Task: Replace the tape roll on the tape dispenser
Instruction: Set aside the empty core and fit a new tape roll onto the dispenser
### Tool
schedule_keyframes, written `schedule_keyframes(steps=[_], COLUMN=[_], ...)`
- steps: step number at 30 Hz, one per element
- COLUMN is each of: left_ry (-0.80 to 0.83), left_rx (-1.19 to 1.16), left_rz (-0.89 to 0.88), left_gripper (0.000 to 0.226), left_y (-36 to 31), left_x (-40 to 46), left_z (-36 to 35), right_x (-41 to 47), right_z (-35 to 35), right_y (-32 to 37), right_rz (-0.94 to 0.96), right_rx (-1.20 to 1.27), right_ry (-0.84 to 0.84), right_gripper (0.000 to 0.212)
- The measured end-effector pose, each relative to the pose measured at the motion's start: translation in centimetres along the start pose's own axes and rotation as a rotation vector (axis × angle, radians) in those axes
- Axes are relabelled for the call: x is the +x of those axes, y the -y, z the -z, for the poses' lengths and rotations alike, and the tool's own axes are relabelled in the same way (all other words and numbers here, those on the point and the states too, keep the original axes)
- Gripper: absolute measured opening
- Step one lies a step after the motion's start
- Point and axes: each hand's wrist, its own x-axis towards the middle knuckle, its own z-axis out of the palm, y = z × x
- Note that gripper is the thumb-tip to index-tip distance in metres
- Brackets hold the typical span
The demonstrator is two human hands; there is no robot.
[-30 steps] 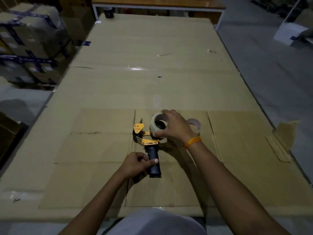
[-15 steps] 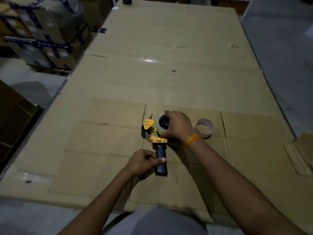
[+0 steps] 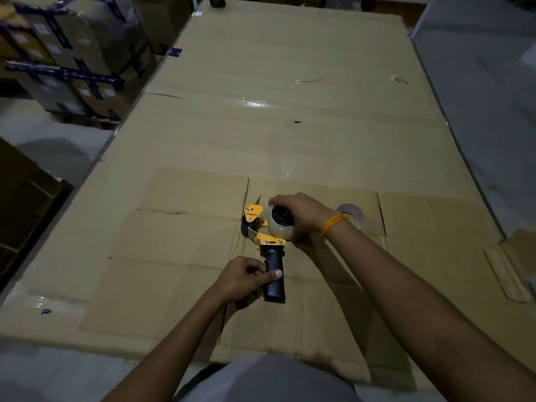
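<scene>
the clear tape roll (image 3: pixel 279 223) now sits lower on the yellow tape dispenser (image 3: pixel 265 236), right hand (image 3: pixel 301 214) clasping it from 3 o'clock (seating looks nearly done), left hand (image 3: pixel 243 278) gripping the black handle (image 3: pixel 274 278)

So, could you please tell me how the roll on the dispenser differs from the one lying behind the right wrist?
The tape roll is thick with clear tape, sits on the tape dispenser and is gripped by the right hand. The spent roll is a thin ring, lying loose and untouched on the cardboard. Both are round.

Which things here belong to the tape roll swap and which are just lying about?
In the job: tape dispenser, clear tape roll, spent core, left hand, right hand.
Lying about: strapped boxes, dark cup.
</scene>
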Motion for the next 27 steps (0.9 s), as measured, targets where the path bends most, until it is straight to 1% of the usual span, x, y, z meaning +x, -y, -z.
schedule_keyframes(steps=[3,5,7,8,10,12,14,15,17,19,23,24,27], left_ry=[-0.018,-0.031,-0.048,-0.060,-0.078,-0.073,-0.053,-0.053,-0.060,-0.045,-0.003,-0.002,0.005], left_rx=[0.005,0.001,0.005,0.014,0.025,0.001,-0.026,-0.017,0.058,0.135,0.102,0.087,0.030], left_rz=[0.007,0.004,-0.001,0.001,0.001,-0.002,0.008,0.018,0.045,0.068,0.067,0.065,0.064], left_gripper=[0.056,0.059,0.057,0.054,0.045,0.038,0.039,0.043,0.058,0.065,0.053,0.054,0.065], left_y=[0.2,0.3,0.3,0.3,0.4,0.5,0.4,0.2,-0.2,-0.4,-0.3,-0.2,-0.2], left_x=[0.0,-0.2,-0.5,-0.7,-1.0,-1.2,-1.3,-1.4,-1.6,-1.7,-1.9,-2.0,-2.3], left_z=[-0.1,-0.1,-0.3,-0.3,-0.3,0.0,0.2,0.2,-0.1,-0.6,-0.9,-0.8,-0.7], right_x=[1.9,1.3,0.0,-0.6,-2.1,-3.9,-4.9,-5.1,-4.8,-4.2,-3.7,-3.7,-3.9], right_z=[-1.2,-0.9,-0.3,0.0,-0.1,-1.0,-2.6,-3.4,-4.7,-5.8,-6.8,-7.1,-7.9], right_y=[-2.1,-1.5,-0.6,-0.2,0.7,1.8,3.2,3.9,5.3,6.1,6.3,6.3,6.7], right_rz=[0.096,0.144,0.151,0.147,0.132,0.159,0.158,0.139,0.107,0.070,0.043,0.067,0.164], right_rx=[-0.070,-0.125,-0.150,-0.139,-0.015,0.129,0.152,0.128,0.066,0.064,0.109,0.109,0.123], right_ry=[0.027,0.031,0.061,0.050,-0.019,-0.146,-0.232,-0.240,-0.223,-0.217,-0.226,-0.231,-0.264], right_gripper=[0.113,0.113,0.115,0.116,0.114,0.102,0.082,0.073,0.063,0.057,0.052,0.052,0.056])
